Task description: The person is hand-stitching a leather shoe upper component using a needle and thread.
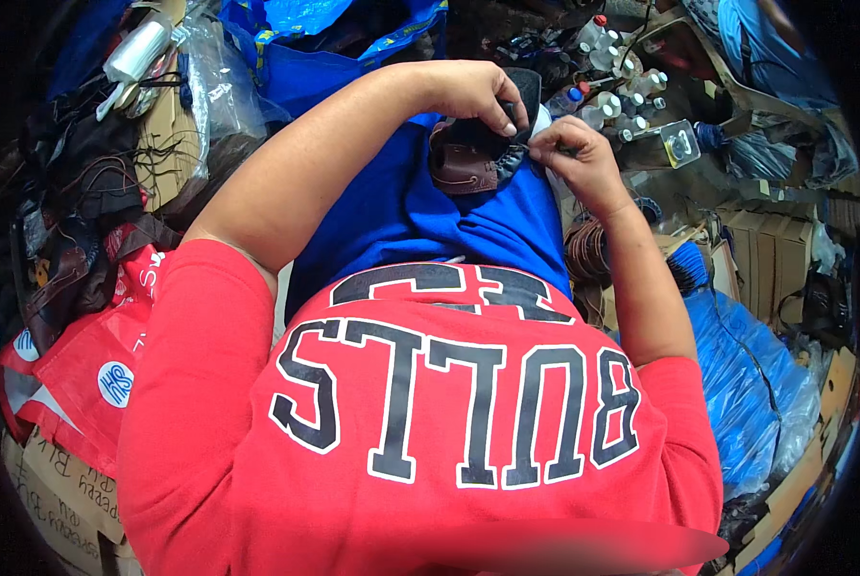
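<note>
A single wide fisheye view, from the left one of two cameras worn side by side on the person's head, looks steeply down the front of the body. The red shirt (pixel 430 408) lies closest, filling the lower middle; the blue-clothed lap (pixel 382 211) and the hands (pixel 492 101) sit farther off, toward the upper edge. Cardboard (pixel 60 504) and blue plastic (pixel 732 374) bend along the sides, before black corners.

Shoe (pixel 463 170) over lap (pixel 382 206); bottles (pixel 596 116) right of shoe (carton (pixel 771 257) farther right); sack (pixel 77 386) left of lap.
</note>
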Motion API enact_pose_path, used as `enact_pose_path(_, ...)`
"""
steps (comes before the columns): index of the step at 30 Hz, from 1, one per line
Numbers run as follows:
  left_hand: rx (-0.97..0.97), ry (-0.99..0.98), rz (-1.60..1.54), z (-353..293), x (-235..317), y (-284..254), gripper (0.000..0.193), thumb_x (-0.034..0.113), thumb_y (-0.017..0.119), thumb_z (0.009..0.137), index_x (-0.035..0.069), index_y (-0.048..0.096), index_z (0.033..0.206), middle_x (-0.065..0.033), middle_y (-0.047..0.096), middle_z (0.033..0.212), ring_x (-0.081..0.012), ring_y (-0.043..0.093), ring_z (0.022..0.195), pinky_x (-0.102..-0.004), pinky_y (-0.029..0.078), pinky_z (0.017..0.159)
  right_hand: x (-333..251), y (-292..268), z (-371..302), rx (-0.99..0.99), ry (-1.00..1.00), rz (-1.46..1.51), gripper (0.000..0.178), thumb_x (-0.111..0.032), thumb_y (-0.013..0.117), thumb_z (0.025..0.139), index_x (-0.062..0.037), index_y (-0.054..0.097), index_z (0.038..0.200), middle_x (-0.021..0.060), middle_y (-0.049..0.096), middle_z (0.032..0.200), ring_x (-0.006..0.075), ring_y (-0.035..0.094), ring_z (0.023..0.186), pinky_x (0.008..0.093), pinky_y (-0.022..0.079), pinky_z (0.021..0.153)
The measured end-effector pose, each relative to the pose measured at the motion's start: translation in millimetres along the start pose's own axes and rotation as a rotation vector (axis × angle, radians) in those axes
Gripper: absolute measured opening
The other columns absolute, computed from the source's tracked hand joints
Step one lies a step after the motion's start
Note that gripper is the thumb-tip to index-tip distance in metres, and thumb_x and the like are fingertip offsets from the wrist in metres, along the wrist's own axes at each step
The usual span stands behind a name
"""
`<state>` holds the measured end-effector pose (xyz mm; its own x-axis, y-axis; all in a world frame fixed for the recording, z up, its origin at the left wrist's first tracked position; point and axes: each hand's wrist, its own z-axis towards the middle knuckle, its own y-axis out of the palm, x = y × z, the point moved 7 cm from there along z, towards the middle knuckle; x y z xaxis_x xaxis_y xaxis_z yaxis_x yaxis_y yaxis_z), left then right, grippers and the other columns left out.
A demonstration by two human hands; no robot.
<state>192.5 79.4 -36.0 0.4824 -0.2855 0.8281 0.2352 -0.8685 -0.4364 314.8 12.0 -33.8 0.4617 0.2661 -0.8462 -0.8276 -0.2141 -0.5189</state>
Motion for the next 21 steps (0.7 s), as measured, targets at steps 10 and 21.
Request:
enact_pose_path(10,-0.156,-0.054,-0.062,-6.9,-4.1,12.7,0.041,0.011,0.06,0.083,0.01,0.059,0.124,-0.0053,0.065,0.104,-0.0111,0.056,0.092,-0.0247,0.042,0.087,-41.7,3.6,-26.8,0.193,-0.052,-0.321,0.021,-0.001,0.067,0.075,-0.0107,0.069,0.093,0.0078,0.056,0.077,0.023,0.059,0.068,0.0305,0.048,0.06)
enact_pose_path(21,-0.03,0.102,0.222,4.4,6.3,1.2,0.043,0.004,0.067,0.069,0.006,0.061,0.112,-0.0102,0.065,0.097,-0.018,0.059,0.094,-0.0306,0.045,0.085,-65.0,18.7,8.7,-0.158,-0.007,-0.855,0.013,-0.006,0.057,0.077,-0.0085,0.068,0.084,0.0134,0.06,0.089,0.0327,0.06,0.08,0.0422,0.048,0.071)
